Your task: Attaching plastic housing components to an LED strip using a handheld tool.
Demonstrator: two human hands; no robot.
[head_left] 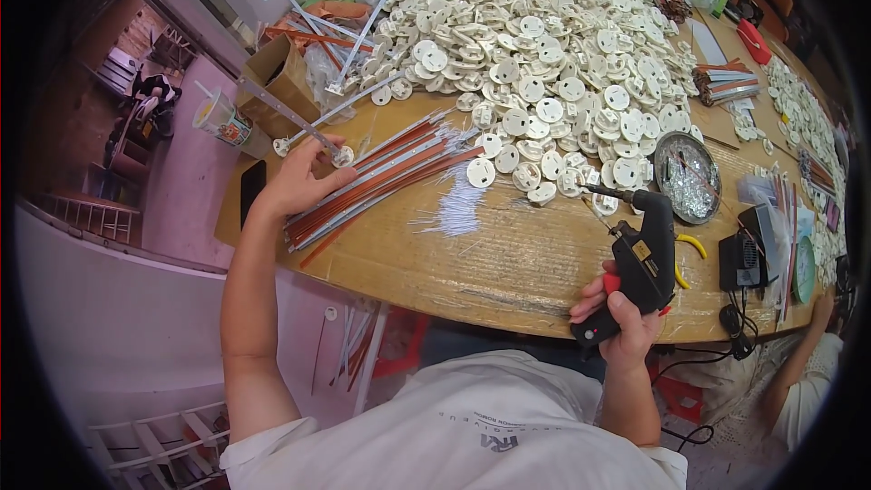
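Observation:
My left hand [307, 180] is at the left end of the table, fingers bent around the lower end of a narrow silver LED strip [290, 114]. A round white plastic base [343, 157] sits at that end by my fingertips. Beneath and beside this hand lies a bundle of silver and orange-brown strips [386, 172]. My right hand [626, 322] is wrapped around the handle of a black soldering gun [646, 254] with a red trigger. Its tip points left toward the white bases at the edge of the heap. Thin white wires [454, 204] lie between my hands.
A large heap of round white bases [544, 54] covers the far table. Near the soldering gun are a metal bowl [687, 179] of small parts, yellow-handled pliers [691, 247] and a black power box [744, 254]. A drink cup [229, 122] and phone [253, 191] stand left; another person's arm [798, 363] shows right.

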